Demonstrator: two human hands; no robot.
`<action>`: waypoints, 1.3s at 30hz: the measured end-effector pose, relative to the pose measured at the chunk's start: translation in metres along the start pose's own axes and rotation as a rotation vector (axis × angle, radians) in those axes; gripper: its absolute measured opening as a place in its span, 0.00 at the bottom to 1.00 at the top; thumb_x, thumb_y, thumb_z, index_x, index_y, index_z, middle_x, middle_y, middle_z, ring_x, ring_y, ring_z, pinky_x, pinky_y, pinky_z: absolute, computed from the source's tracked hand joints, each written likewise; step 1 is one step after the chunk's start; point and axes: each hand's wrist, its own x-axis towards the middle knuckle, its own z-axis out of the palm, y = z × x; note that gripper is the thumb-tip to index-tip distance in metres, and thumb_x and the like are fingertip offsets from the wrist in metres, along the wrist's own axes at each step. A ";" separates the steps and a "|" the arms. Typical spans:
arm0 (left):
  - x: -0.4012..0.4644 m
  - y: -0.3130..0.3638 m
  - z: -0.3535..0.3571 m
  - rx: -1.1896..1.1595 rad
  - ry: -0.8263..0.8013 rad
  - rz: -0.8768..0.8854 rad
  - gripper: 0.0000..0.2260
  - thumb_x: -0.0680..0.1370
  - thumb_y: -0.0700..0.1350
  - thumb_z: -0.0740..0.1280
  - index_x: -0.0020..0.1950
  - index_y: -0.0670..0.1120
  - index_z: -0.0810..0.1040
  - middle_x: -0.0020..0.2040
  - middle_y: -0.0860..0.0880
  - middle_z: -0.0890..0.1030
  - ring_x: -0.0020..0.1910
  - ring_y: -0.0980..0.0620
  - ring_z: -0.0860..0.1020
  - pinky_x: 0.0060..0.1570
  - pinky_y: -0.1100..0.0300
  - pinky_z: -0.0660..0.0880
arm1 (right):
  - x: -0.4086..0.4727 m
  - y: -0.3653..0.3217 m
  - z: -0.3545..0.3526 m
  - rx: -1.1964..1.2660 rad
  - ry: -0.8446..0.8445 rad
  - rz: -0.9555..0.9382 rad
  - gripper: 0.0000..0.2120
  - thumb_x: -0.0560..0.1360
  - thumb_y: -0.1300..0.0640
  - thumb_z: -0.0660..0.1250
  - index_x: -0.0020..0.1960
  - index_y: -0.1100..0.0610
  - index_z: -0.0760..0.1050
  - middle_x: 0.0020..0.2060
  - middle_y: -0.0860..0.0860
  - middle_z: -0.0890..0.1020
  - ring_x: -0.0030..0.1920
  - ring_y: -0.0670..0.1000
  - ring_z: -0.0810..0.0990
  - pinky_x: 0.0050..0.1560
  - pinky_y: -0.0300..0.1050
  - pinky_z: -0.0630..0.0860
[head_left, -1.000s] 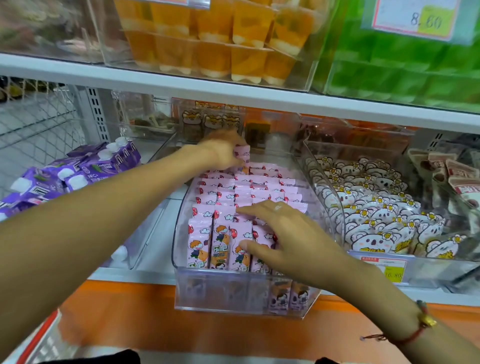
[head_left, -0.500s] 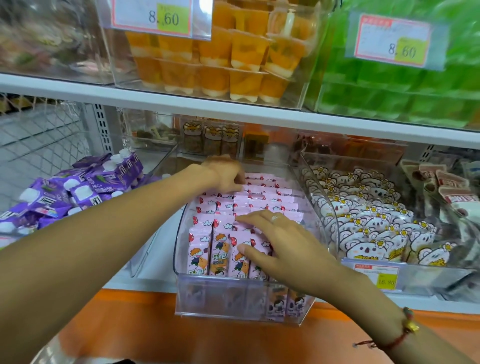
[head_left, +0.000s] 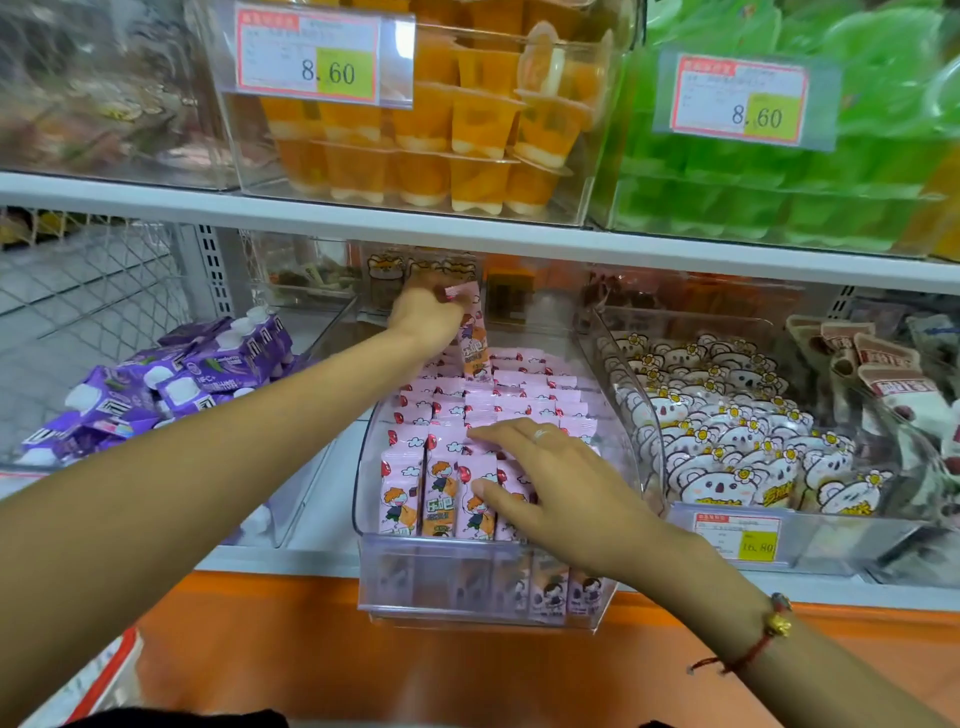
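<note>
A clear plastic bin (head_left: 483, 587) on the lower shelf holds rows of pink snack packets (head_left: 441, 493) with a cartoon child on them. My left hand (head_left: 423, 317) reaches to the back of the bin and grips one pink packet (head_left: 474, 338), lifted upright above the rows. My right hand (head_left: 556, 483) lies flat on the front packets with its fingers spread and straight, a ring on one finger.
Purple pouches (head_left: 171, 379) fill the bin to the left. Koala-print packets (head_left: 727, 447) fill the bin to the right, with a price tag (head_left: 737, 538). The upper shelf (head_left: 467, 234) carries orange jelly cups (head_left: 441, 140) and green packs (head_left: 779, 171).
My left hand has raised a pink packet out of the back rows; before, it was low among them. My right hand stays pressed on the front packets. The view tilted upward.
</note>
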 end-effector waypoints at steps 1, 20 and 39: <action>-0.007 0.000 -0.002 -0.050 0.051 0.002 0.09 0.80 0.45 0.64 0.59 0.45 0.77 0.57 0.45 0.81 0.55 0.47 0.78 0.54 0.55 0.75 | 0.000 0.000 0.000 0.000 0.003 0.001 0.23 0.80 0.43 0.57 0.73 0.46 0.62 0.68 0.45 0.70 0.64 0.48 0.69 0.63 0.45 0.66; -0.137 0.013 -0.023 -0.479 0.092 0.179 0.07 0.78 0.43 0.67 0.55 0.48 0.80 0.48 0.54 0.83 0.46 0.64 0.81 0.46 0.68 0.77 | 0.000 -0.030 -0.026 0.712 0.304 0.074 0.13 0.77 0.52 0.66 0.62 0.51 0.74 0.53 0.44 0.81 0.53 0.42 0.79 0.51 0.33 0.75; -0.136 -0.013 -0.015 -0.054 -0.132 0.340 0.15 0.76 0.45 0.70 0.60 0.57 0.71 0.56 0.63 0.78 0.56 0.65 0.76 0.55 0.65 0.74 | 0.004 -0.017 -0.031 1.337 0.325 0.314 0.09 0.79 0.57 0.63 0.58 0.56 0.75 0.49 0.45 0.83 0.50 0.40 0.81 0.49 0.35 0.77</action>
